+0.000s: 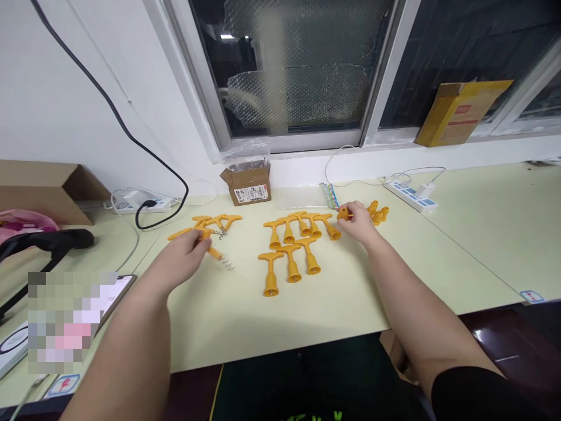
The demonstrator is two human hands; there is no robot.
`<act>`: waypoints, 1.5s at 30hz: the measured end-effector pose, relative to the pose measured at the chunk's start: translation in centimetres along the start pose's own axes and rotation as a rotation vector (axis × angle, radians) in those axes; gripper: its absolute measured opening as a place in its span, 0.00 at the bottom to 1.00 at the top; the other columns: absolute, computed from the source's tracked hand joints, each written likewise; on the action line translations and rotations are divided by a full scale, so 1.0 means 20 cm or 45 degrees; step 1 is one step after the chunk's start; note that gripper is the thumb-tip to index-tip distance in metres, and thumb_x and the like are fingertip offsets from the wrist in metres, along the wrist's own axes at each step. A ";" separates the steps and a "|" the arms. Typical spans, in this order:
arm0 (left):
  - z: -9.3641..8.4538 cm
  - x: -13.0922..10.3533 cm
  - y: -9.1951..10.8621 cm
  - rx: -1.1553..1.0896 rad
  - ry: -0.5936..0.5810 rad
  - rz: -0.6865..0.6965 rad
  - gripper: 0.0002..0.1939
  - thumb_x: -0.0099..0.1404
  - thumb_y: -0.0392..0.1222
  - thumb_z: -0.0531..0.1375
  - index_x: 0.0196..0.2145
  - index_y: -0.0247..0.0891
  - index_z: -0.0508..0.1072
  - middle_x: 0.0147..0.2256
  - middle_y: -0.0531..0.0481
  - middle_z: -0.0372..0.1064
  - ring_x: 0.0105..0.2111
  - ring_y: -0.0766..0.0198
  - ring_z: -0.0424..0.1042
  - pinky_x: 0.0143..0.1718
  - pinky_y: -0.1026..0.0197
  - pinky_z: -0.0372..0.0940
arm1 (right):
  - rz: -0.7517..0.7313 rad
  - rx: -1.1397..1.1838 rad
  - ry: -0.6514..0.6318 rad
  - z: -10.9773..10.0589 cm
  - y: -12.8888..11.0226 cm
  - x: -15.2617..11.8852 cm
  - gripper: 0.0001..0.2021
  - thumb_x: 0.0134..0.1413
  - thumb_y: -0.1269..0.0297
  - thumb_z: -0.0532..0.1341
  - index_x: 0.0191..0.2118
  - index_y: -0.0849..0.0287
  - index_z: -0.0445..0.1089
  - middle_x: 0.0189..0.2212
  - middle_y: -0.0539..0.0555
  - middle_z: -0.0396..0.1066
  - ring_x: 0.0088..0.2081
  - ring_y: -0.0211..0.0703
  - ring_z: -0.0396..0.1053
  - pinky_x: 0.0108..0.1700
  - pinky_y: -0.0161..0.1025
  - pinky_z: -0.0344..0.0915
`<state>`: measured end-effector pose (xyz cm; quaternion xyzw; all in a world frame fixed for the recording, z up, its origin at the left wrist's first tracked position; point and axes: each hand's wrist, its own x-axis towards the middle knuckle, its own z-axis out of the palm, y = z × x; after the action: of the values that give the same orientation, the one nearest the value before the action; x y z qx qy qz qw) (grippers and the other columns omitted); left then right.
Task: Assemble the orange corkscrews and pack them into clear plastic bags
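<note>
My left hand (188, 260) is closed round the handle of a yellow corkscrew (214, 252), its metal spiral pointing down to the right. Just behind it lie several more yellow corkscrews (228, 221) with bare spirals. At the right, my right hand (360, 223) pinches a small yellow bell-shaped sleeve (344, 214). Beyond those fingers sits a small cluster of similar yellow sleeves (380, 214). Between the hands, two rows of corkscrews with sleeves fitted lie on the table, the nearest corkscrew (270, 275) with its flared end toward me.
A small open carton (250, 184) stands against the wall beside a clear plastic bag (300, 198). Power strips lie at the left (153, 204) and right (412, 196). A black cable (118, 117) hangs at the left, above a phone (116, 298). A yellow box (460, 114) leans on the window.
</note>
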<state>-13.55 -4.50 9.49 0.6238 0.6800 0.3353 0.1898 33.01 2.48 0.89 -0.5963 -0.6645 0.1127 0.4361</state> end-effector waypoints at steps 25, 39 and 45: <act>0.84 -0.04 0.22 -1.204 -0.487 0.013 0.19 0.66 0.55 0.64 0.39 0.42 0.60 0.33 0.58 0.64 0.21 0.75 0.62 0.23 0.68 0.57 | -0.217 0.625 -0.518 0.20 -0.27 -0.18 0.12 0.55 0.61 0.67 0.45 0.55 0.73 0.41 0.53 0.75 0.41 0.45 0.72 0.49 0.44 0.69; 0.77 -0.13 0.30 -1.180 -0.504 0.149 0.28 0.57 0.46 0.73 0.37 0.43 0.55 0.37 0.53 0.74 0.30 0.68 0.73 0.31 0.65 0.67 | -0.079 0.789 -0.556 0.20 -0.40 -0.22 0.16 0.51 0.51 0.73 0.39 0.55 0.73 0.32 0.51 0.75 0.33 0.43 0.72 0.37 0.41 0.69; 0.72 -0.18 0.32 -0.979 -0.420 0.480 0.22 0.63 0.45 0.70 0.36 0.43 0.57 0.42 0.47 0.78 0.43 0.59 0.78 0.45 0.55 0.73 | 0.513 1.128 -0.940 0.17 -0.49 -0.23 0.23 0.45 0.46 0.75 0.31 0.57 0.67 0.23 0.50 0.74 0.19 0.34 0.64 0.20 0.32 0.62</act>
<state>1.35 -4.85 3.12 0.6660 0.3414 0.4882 0.4489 23.40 -3.04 3.38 -0.3938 -0.5359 0.6578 0.3535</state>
